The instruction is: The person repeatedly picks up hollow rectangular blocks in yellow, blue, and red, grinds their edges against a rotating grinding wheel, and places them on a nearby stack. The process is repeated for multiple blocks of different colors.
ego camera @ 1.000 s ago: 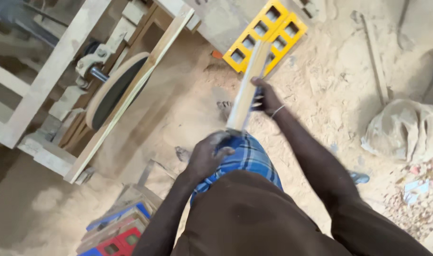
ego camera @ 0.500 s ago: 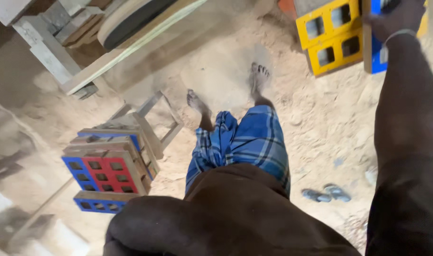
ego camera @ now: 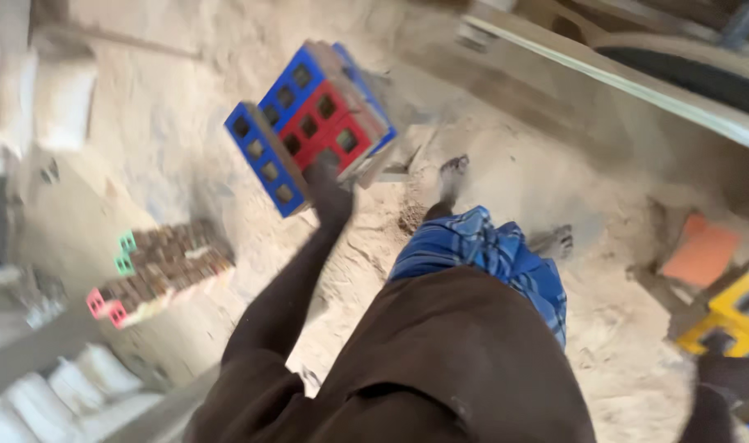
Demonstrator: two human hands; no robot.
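- Blue and red crates [ego camera: 313, 123] sit stacked on the sandy floor [ego camera: 186, 131], in the head view.
- Left hand [ego camera: 329, 193] reaches out and touches the stack; blur hides its grip.
- Right hand [ego camera: 723, 373] is near a yellow crate [ego camera: 739, 316]; I cannot tell its grip.

No labels, signs or screens show. Pale, blurred sacks [ego camera: 38, 98] lie on the sandy floor by the left edge, and more whitish bags [ego camera: 71, 390] sit at the lower left corner, too smeared to tell further.
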